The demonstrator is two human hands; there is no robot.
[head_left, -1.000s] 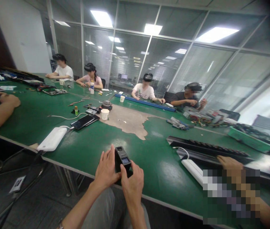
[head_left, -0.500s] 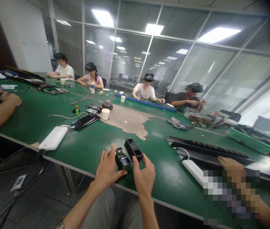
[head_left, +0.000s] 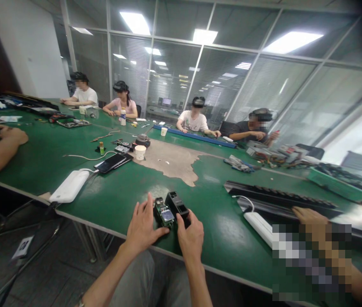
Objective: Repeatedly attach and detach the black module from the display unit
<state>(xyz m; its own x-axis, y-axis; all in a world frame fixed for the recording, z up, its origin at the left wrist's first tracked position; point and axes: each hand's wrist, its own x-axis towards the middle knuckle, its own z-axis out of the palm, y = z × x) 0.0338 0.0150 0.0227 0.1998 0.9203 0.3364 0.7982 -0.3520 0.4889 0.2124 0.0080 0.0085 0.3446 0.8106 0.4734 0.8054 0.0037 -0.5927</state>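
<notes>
Pinching a black casing with right fingers narrow, left fingers wide beside a circuit board

A little circuit board lies on the table, right next to a case. A power bank is far off to the left. Behind them are a phone and a paper cup.

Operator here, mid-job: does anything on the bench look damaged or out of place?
Yes: beyond the hands, the green bench top has a large ragged worn patch showing tan material beneath, which looks like damage. Also, the circuit board lies bare beside its black casing, apparently out of it.
</notes>
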